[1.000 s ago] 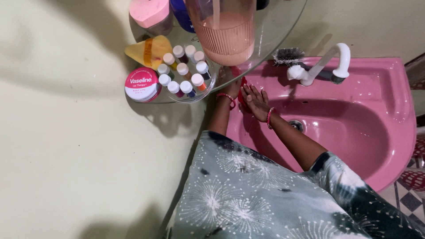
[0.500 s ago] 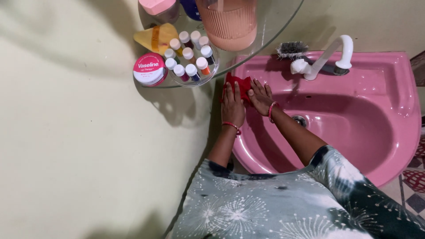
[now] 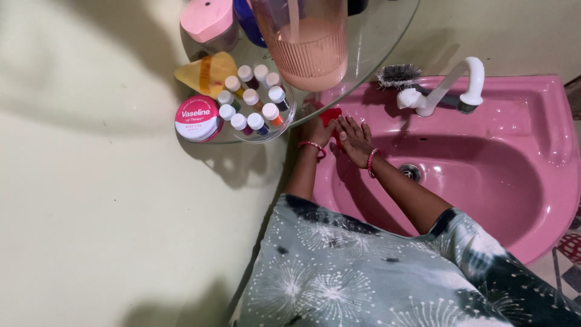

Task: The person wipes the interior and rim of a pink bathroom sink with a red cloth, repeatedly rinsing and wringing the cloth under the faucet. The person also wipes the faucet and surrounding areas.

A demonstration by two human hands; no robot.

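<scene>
Both hands meet on a small red cloth [image 3: 331,115] at the back left corner of the pink sink [image 3: 544,181], under the edge of a round glass shelf [image 3: 381,42]. The left hand [image 3: 316,128] seems to press flat on the cloth, though the shelf partly hides it, so its grip cannot be told. The right hand [image 3: 354,140] lies with fingers spread over the cloth's near side. A white tap [image 3: 448,91] stands on the sink's back rim, with a brush [image 3: 396,75] just beside it. A ribbed jug [image 3: 305,45] of pinkish liquid and a dish of small bottles [image 3: 257,103] sit on the shelf.
</scene>
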